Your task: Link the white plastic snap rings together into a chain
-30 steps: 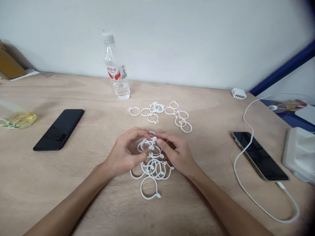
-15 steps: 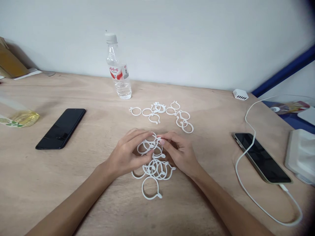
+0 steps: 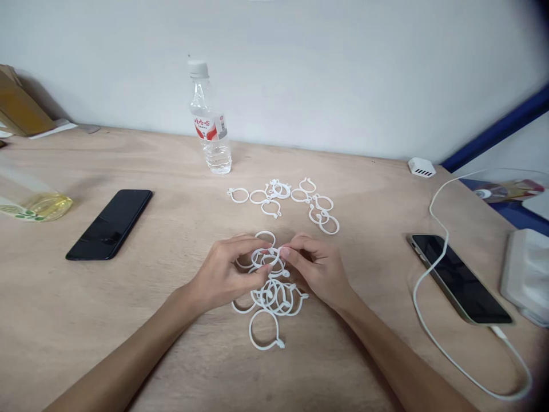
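Lying at ten o'clock from the near heap: black smartphone, screen up. At eleven: water bottle, upright, white-capped. Close in at ten: left hand, thumb and forefinger closed about a rim. Centre: near heap of white plastic clasp rings, overlapping. At its twelve o'clock edge: held ring, between both hands; clearance over the rings beneath cannot be told. Farther out at twelve: far cluster of like rings. Close in at two: right hand, thumb and forefinger pinching the held ring near its clasp. At three: cased smartphone, cable attached.

Handling, judged: very light, thin, springy, smooth enough to slip, apt to snag on neighbours; clasp likely weakest. Best grip: rim opposite the clasp, with a fingertip pinch at the tabs.
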`<act>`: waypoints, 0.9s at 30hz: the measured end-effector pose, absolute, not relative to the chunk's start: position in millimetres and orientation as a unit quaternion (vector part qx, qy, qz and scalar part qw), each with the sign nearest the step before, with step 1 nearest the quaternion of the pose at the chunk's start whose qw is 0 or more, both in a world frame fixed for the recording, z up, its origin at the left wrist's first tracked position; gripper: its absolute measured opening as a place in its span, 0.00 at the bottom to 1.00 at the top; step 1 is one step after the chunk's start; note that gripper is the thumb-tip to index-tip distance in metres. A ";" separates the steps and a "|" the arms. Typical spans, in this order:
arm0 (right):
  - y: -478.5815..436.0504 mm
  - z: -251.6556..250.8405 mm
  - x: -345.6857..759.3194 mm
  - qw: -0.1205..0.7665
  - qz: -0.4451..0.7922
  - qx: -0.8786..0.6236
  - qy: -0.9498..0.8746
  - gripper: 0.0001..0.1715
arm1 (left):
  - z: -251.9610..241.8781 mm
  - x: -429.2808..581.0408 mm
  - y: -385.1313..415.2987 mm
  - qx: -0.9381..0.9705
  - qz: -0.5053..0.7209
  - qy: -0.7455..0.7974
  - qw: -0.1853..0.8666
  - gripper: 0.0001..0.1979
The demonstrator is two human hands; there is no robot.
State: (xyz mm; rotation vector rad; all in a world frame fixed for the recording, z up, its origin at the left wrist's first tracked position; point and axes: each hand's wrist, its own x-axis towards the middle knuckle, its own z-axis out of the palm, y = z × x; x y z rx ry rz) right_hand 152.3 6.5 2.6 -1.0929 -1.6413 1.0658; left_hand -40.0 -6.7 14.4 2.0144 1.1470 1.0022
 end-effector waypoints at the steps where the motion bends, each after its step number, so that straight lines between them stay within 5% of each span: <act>1: 6.3 2.9 152.6 0.434 0.427 -0.439 -0.660 0.12 | 15.6 -39.7 -6.8 0.753 0.369 0.438 0.324 0.11; 5: 5.4 2.1 152.9 0.430 0.422 -0.449 -0.660 0.14 | 13.9 -40.4 -5.6 0.741 0.363 0.442 0.353 0.12; 13: 13.1 -6.9 152.2 0.435 0.325 -0.553 -0.632 0.15 | 3.5 -44.3 -3.3 0.822 0.355 0.412 0.168 0.20; 22: 61.0 1.4 132.0 0.239 0.144 -0.663 -0.694 0.27 | 5.2 -51.3 -3.2 0.823 0.308 0.441 0.183 0.17; 27: 62.2 1.4 125.8 0.221 0.107 -0.679 -0.692 0.18 | 4.3 -51.4 -2.5 0.807 0.320 0.455 0.196 0.17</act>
